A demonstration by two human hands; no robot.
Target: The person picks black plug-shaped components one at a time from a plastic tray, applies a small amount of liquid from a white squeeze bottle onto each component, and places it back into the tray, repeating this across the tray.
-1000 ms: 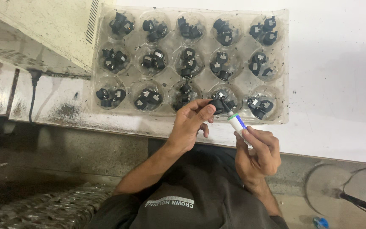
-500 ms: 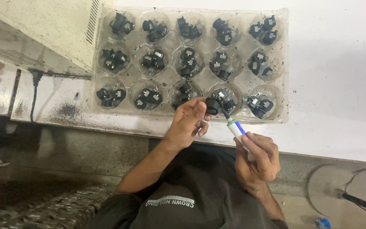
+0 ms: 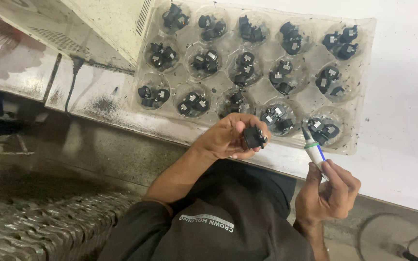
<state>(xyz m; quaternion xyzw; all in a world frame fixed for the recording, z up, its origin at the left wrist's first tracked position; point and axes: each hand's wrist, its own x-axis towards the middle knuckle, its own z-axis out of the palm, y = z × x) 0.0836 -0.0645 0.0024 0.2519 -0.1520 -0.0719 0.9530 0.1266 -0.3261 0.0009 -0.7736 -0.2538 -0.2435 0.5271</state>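
My left hand [image 3: 226,139] grips a small black plastic part [image 3: 254,137] between thumb and fingers, just off the near edge of a clear plastic tray [image 3: 359,130]. The tray's round pockets hold several black parts with small white labels [image 3: 279,116]. My right hand [image 3: 329,192] holds a white marker with a blue stripe [image 3: 313,150]. Its dark tip points up, a short way to the right of the black part and apart from it.
The tray lies on a white, dirt-marked work surface [image 3: 407,96]. A cream-coloured machine housing with vent slits [image 3: 112,19] stands at the tray's left end, with a dark cable [image 3: 71,82] below it. My dark shirt [image 3: 218,222] fills the bottom centre.
My left hand has drawn back from the tray's near row towards my body, with a black part in its fingers. The marker in my right hand has stayed roughly where it was.
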